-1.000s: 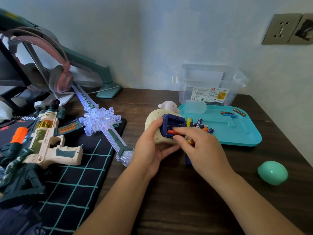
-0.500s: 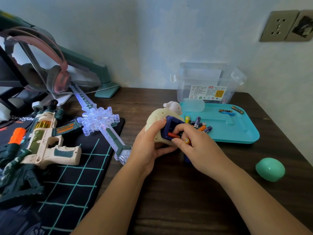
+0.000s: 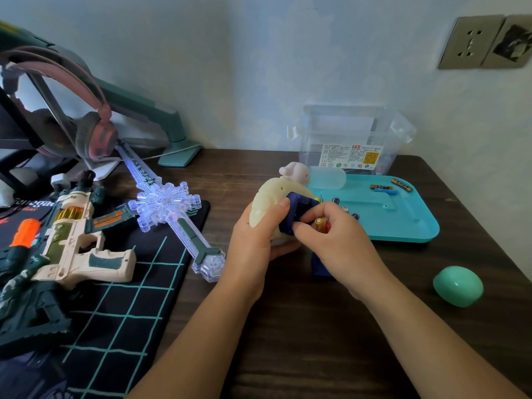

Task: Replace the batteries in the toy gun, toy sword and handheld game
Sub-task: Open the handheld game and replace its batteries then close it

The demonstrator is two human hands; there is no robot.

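Now the left hand (image 3: pixel 256 240) grips the cream handheld game (image 3: pixel 269 203) beside the teal tray (image 3: pixel 403 228); the right hand (image 3: pixel 336 243) pinches a gold-ended battery (image 3: pixel 319 223) at its blue compartment (image 3: pixel 299 210); swap seemingly underway; next needs careful seating.

Soft, even light fills the scene, slightly dim, with a cool cast on the wall (image 3: pixel 259 67). Shadows on the dark tabletop (image 3: pixel 316 326) are weak and blurred. The toy sword (image 3: pixel 164 203) glows from within. Wide-angle distortion bends the edges, tilting the socket plate (image 3: pixel 472 41).
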